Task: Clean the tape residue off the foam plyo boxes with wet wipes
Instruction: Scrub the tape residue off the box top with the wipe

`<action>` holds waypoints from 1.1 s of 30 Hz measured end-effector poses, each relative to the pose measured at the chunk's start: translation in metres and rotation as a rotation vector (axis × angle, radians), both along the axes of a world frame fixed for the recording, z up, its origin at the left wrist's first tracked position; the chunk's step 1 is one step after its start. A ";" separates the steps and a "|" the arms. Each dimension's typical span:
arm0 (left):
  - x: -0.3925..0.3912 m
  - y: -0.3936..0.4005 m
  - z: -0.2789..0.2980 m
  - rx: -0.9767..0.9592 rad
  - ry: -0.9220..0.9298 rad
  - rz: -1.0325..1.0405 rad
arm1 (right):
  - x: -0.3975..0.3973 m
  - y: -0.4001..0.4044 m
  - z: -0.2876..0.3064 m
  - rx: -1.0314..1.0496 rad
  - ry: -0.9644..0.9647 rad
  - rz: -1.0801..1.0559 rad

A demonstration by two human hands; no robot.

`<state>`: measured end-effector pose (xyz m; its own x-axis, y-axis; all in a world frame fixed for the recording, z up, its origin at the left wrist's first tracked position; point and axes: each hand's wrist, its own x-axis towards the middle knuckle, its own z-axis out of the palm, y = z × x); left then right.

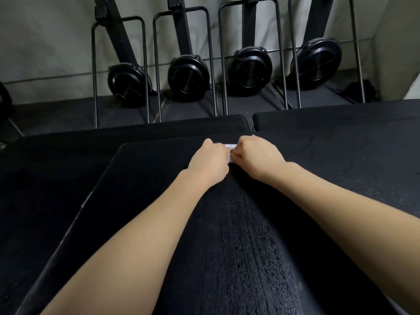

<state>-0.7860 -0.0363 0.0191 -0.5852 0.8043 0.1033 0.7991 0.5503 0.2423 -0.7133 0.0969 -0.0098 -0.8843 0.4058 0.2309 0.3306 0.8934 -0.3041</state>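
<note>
Big black foam plyo box [227,235] up close, left hand [210,161] and right hand [256,158] both pinching small white wet wipe [230,147] at far edge, might rip if tugged apart too hard.

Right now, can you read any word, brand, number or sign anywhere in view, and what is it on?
None can be read.
Foam plyo box: plain black, no print visible.
White wipe held between left hand and right hand: no lettering shows.
Rowing machines' round black housings against the wall: any marks are too small and dark to read.
</note>
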 end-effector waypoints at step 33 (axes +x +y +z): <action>0.031 0.028 -0.014 0.040 0.079 -0.037 | 0.043 0.030 0.003 0.174 -0.009 0.070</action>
